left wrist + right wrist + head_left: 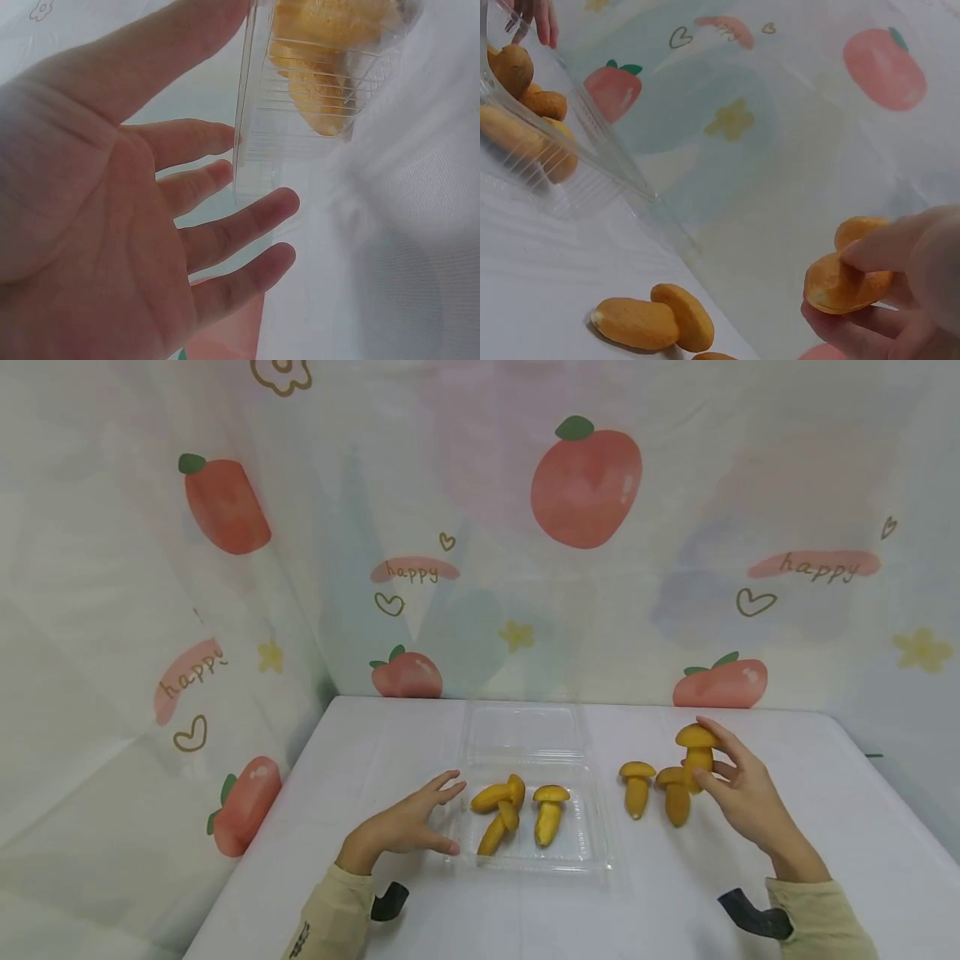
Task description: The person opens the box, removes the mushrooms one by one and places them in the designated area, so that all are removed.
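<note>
My right hand point(750, 793) pinches a yellow mushroom point(697, 752) between thumb and fingers, cap upward, at the right of the table. Just left of it lie two more mushrooms, one nearer point(676, 797) and one farther left point(637, 789). A clear plastic box point(600, 852) with its lid point(522, 731) folded back holds three mushrooms: two crossed ones at the left and a single one point(551, 817) at the right. Spread around the box's left side is my left hand point(408, 822), fingers extended; in the left wrist view its fingertips are right at the rim point(244, 105).
A white-covered table point(525, 918) carries everything. Behind and to the left stand fabric walls point(487, 485) printed with fruit, hearts and lettering. Each sleeve has a black strap point(756, 917) near the wrist.
</note>
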`<state>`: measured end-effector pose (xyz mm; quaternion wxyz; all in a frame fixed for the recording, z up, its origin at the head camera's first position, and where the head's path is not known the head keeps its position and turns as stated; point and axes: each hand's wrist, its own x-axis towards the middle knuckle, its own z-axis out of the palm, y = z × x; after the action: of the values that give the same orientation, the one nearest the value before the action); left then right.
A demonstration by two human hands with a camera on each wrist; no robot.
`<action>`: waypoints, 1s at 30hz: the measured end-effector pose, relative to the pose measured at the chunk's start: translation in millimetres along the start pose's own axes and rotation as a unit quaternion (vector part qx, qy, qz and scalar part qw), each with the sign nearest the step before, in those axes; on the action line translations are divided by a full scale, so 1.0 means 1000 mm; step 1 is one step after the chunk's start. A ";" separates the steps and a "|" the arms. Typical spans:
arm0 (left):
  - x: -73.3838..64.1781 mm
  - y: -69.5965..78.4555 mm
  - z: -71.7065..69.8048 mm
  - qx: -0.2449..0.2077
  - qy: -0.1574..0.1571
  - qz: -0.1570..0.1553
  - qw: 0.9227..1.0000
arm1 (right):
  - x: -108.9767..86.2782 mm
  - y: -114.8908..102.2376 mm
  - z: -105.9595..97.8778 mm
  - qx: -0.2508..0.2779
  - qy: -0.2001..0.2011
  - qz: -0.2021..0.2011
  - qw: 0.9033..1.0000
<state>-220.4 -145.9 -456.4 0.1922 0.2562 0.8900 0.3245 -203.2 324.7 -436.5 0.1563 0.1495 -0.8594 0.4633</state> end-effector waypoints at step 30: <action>0.000 0.002 0.000 0.001 0.005 0.011 1.000 | -0.009 0.054 -0.020 -0.143 -0.050 0.114 0.982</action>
<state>-219.8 -144.4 -454.9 0.1838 0.2645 0.8885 0.3267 -214.5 371.3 -470.4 0.0785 0.0494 -0.9349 0.3425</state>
